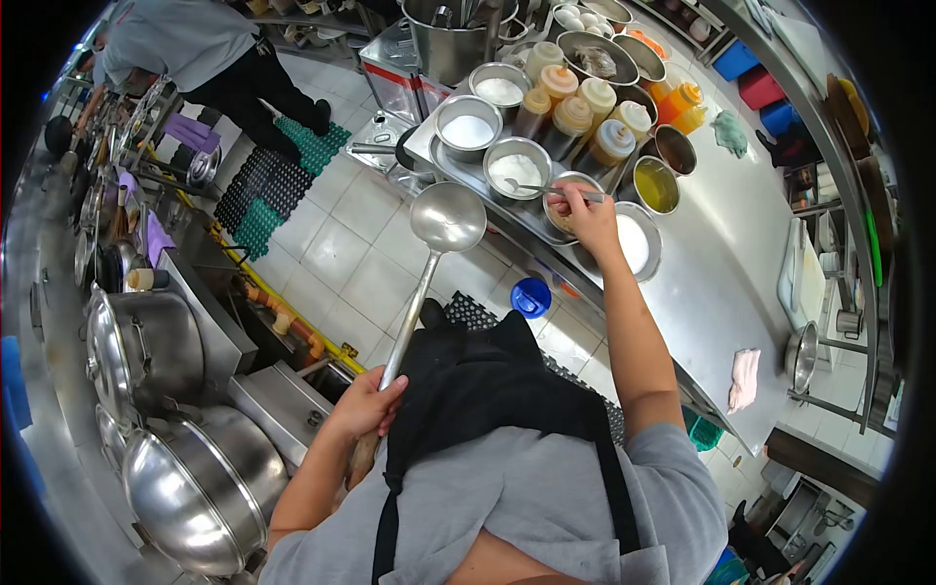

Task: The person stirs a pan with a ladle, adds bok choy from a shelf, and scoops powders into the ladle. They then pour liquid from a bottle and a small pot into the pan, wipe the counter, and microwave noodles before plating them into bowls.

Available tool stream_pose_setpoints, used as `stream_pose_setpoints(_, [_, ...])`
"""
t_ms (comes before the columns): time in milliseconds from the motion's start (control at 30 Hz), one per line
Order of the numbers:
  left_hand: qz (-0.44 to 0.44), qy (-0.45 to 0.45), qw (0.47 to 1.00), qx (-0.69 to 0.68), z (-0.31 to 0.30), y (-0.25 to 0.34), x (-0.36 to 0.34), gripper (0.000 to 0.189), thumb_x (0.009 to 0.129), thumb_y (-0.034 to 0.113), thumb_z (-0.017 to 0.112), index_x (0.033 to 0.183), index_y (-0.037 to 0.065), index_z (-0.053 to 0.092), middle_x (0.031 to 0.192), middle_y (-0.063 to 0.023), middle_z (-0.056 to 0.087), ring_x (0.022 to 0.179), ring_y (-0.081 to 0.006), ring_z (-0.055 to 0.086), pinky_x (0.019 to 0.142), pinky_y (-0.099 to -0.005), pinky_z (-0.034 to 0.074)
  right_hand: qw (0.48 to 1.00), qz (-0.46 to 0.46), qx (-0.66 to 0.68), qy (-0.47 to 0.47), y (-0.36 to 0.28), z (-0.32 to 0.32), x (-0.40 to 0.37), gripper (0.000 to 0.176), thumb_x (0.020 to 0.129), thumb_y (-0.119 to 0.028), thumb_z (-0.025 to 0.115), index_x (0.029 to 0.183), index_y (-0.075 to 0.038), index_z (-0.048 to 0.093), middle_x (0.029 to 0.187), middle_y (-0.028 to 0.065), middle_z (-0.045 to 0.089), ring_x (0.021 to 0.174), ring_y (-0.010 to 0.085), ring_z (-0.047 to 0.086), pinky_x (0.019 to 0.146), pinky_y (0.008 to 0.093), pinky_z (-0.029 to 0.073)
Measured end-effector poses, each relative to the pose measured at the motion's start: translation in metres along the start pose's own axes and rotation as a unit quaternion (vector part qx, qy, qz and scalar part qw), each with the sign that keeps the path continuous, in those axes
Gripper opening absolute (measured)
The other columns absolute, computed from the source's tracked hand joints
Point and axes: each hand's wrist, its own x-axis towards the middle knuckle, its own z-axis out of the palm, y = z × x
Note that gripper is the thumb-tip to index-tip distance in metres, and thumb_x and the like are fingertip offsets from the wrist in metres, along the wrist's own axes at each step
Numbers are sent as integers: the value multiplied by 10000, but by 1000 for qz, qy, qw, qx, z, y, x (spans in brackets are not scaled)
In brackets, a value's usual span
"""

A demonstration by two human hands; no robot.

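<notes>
Our left hand (366,405) clamped on ladle (447,219) handle, lower centre | our right hand (585,216) pinching spoon (546,188) over bowl (549,220), centre | tabletop (721,263) runs upper right.

ladle (448,218): steel, long thin handle, round cup facing up, gripped at the low end, slanted up and forward. spoon (534,187): small, steel, held near level above a steel bowl (549,220) of brownish seasoning.
</notes>
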Motion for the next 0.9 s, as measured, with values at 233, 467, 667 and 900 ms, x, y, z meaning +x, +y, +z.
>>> stream_pose_setpoints(233, [3, -4, 1000, -2, 6, 5, -8, 270, 964, 289, 542, 821, 96, 416, 580, 8, 416, 390, -88, 393, 342, -252, 350, 990, 42, 134, 33, -12, -14, -10, 289, 969, -182, 504, 1043, 55, 651, 873, 111, 689, 710, 119, 604, 671, 241, 499])
stream_pose_setpoints(467, [1, -11, 1000, -13, 23, 6, -13, 246, 975, 304, 519, 865, 89, 473, 573, 14, 430, 382, -78, 385, 337, -240, 344, 987, -144, -70, -5, -42, -4, -30, 226, 931, -160, 559, 1032, 6, 674, 908, 142, 695, 795, 219, 660, 746, 303, 514])
stream_pose_setpoints(667, [-8, -19, 1000, -10, 28, 1, -17, 279, 965, 301, 538, 826, 95, 411, 579, 6, 422, 401, -91, 395, 354, -254, 358, 973, -162, -160, -46, -1, -2, 7, 200, 909, -159, 578, 987, -10, 687, 806, 114, 700, 720, 234, 664, 700, 319, 514])
stream_pose_setpoints(900, [-11, -6, 1000, -22, 32, -1, -19, 281, 966, 302, 538, 823, 89, 422, 577, 4, 420, 399, -93, 399, 356, -255, 358, 999, -18, -15, -39, 6, -14, 12, 263, 943, -173, 551, 1007, 61, 652, 821, 94, 704, 692, 90, 621, 635, 235, 515])
